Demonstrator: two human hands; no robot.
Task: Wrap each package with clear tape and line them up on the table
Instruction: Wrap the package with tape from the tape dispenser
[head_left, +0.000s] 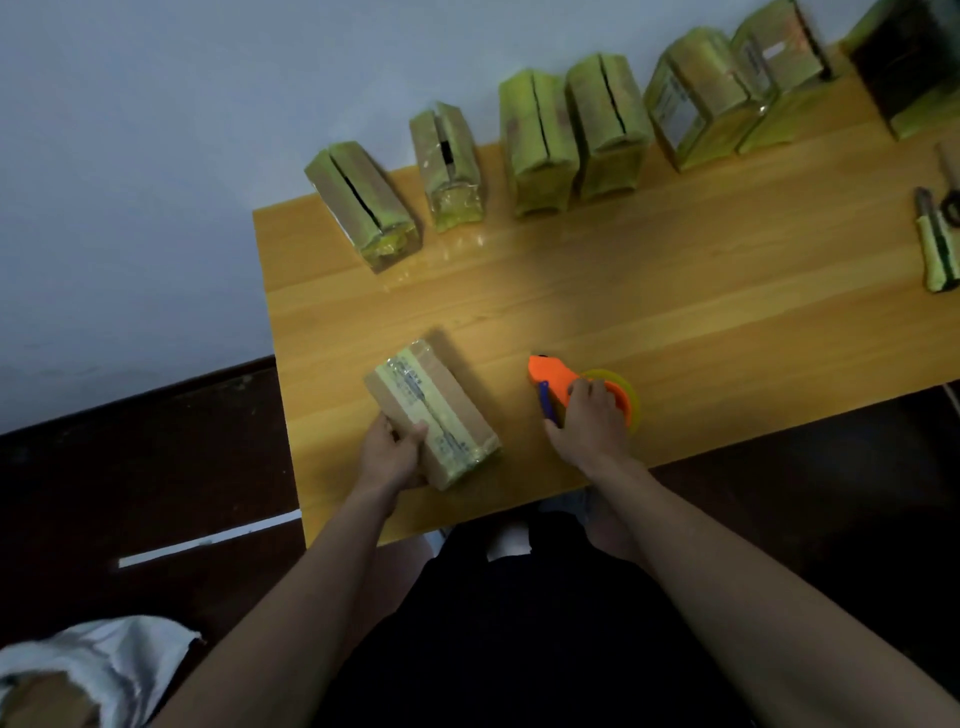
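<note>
A brown cardboard package (441, 402) with a taped seam and label lies flat near the table's front left. My left hand (392, 452) grips its near end, thumb on top. To its right, my right hand (589, 418) grips an orange tape dispenser (553, 376) that holds a roll of clear tape (621, 387) and rests on the wooden table (675, 312). Several wrapped packages (540, 145) stand upright in a row along the far edge by the wall.
Scissors (953, 200) and a utility knife (935, 244) lie at the right edge of the table. A dark box (914, 67) stands at the far right corner. On the floor at lower left sits a white bag (88, 670).
</note>
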